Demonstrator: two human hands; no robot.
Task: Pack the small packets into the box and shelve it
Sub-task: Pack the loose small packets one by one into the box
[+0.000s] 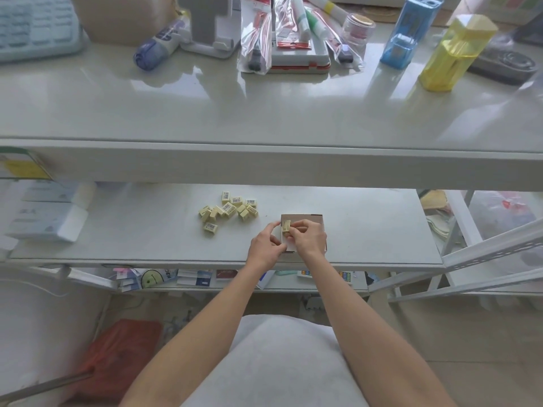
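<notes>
A small open cardboard box [317,218] stands on the lower white shelf [147,230], right of centre. Over its near left part, my right hand [308,237] pinches a pale yellow packet [286,226] with its fingertips. My left hand [264,245] curls against the box's left side, its thumb and fingers next to the same packet; whether it grips the box or the packet I cannot tell. A loose heap of several more yellow packets [230,210] with barcodes lies on the shelf to the left of the box. The inside of the box is mostly hidden by my hands.
White boxes [50,215] lie at the shelf's left end. The upper counter [264,107] carries bagged pens [258,39], a blue container [408,33] and a yellow container [452,54]. A lower ledge [205,279] holds small cards. A white metal rack [482,248] stands to the right.
</notes>
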